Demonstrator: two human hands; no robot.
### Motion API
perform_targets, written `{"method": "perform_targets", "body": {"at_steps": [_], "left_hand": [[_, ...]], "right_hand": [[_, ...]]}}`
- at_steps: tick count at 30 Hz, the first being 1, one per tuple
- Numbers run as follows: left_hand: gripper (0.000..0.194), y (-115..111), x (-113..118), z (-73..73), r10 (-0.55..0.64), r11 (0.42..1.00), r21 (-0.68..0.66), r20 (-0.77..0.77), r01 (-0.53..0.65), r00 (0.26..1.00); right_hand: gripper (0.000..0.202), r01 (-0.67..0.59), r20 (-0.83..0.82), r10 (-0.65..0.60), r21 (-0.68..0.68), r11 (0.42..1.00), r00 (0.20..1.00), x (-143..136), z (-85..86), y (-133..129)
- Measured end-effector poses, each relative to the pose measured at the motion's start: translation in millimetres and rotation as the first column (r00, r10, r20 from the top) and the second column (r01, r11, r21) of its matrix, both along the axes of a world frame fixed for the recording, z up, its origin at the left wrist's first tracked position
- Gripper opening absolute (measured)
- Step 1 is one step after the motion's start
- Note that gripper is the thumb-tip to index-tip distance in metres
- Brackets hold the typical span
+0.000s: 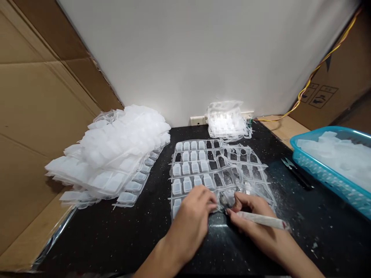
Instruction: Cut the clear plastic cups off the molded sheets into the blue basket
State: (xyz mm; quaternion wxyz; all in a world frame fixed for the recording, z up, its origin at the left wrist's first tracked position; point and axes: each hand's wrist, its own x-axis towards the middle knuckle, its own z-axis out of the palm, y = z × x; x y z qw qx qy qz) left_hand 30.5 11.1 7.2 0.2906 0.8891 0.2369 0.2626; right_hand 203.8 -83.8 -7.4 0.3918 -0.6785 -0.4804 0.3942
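Observation:
A sheet of translucent moulded plastic [194,167] lies flat before me. Rows of frosted pockets fill its left side, while cut-out openings and crumpled webbing make up the right. My left hand [194,212] is closed at the sheet's near edge, its thumb and fingertips pinching the plastic there; the exact piece is partly hidden. Just right of it, my right hand [255,218] grips a slim pen-like tool with a whitish wrapped handle [263,219], probably a craft knife. Its tip meets the sheet close to my left fingertips, and the blade is too small to make out.
Stacked frosted plastic sheets [116,146] rise on the left beside cardboard [34,116]. Behind stands a pile of cut webbing [226,121] near a wall socket [198,121]. Black-handled snips [297,173] lie right, by a blue basket [324,173] of white pieces. A yellow twisted cable [311,77] hangs there.

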Motion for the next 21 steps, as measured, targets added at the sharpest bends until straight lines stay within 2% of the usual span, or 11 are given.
{"method": "perform_targets", "body": {"at_steps": [2, 4, 6, 7, 9, 10, 12, 14, 15, 18, 21], "left_hand": [[0.010, 13, -7, 2.6, 0.215, 0.924, -0.365, 0.246, -0.115, 0.945], [0.015, 30, -18, 5.4, 0.466, 0.738, -0.665, 0.384, -0.111, 0.797], [0.024, 44, -31, 10.1, 0.647, 0.616, -0.785, 0.464, -0.056, 0.605], [0.026, 50, -38, 13.6, 0.689, 0.628, -0.776, 0.515, -0.065, 0.509], [0.022, 55, -51, 22.3, 0.650, 0.754, -0.617, 0.651, -0.225, 0.392], [0.018, 54, -56, 26.7, 0.586, 0.809, -0.473, 0.699, -0.349, 0.410], [0.008, 46, -61, 32.4, 0.443, 0.855, -0.103, 0.656, -0.508, 0.612], [0.007, 33, -60, 31.0, 0.276, 0.902, 0.207, 0.394, -0.378, 0.876], [0.012, 26, -57, 27.6, 0.177, 0.926, 0.289, 0.237, -0.243, 0.955], [0.024, 12, -49, 13.5, -0.035, 0.931, 0.357, -0.124, 0.077, 0.992], [0.031, 8, -45, 5.1, -0.052, 0.908, 0.387, -0.279, 0.162, 0.959]], "right_hand": [[0.018, -0.006, -0.023, 0.005, -0.018, 1.000, 1.000, 0, -0.1, 1], [0.018, -0.010, -0.053, 0.009, -0.023, 1.000, 0.999, 0, -1.4, 0], [0.021, -0.013, -0.064, 0.012, -0.019, 1.000, 0.998, 1, -2.7, -1], [0.022, -0.016, -0.056, 0.015, -0.015, 1.000, 0.998, 1, -3.3, -1], [0.025, -0.014, -0.019, 0.015, 0.015, 1.000, 1.000, 1, -4.0, -3], [0.026, -0.008, 0.000, 0.008, 0.040, 0.999, 1.000, 1, -4.1, -4], [0.029, 0.006, -0.014, -0.005, 0.070, 0.998, 1.000, -1, -3.9, -6], [0.031, 0.016, -0.096, -0.010, 0.059, 0.998, 0.995, -4, -3.7, -7], [0.031, 0.014, -0.138, -0.007, 0.048, 0.999, 0.990, -7, -3.9, -7], [0.026, -0.025, -0.167, 0.037, 0.074, 0.997, 0.985, -14, -6.1, -4], [0.021, -0.045, -0.125, 0.058, 0.102, 0.994, 0.990, -16, -9.3, 0]]}}
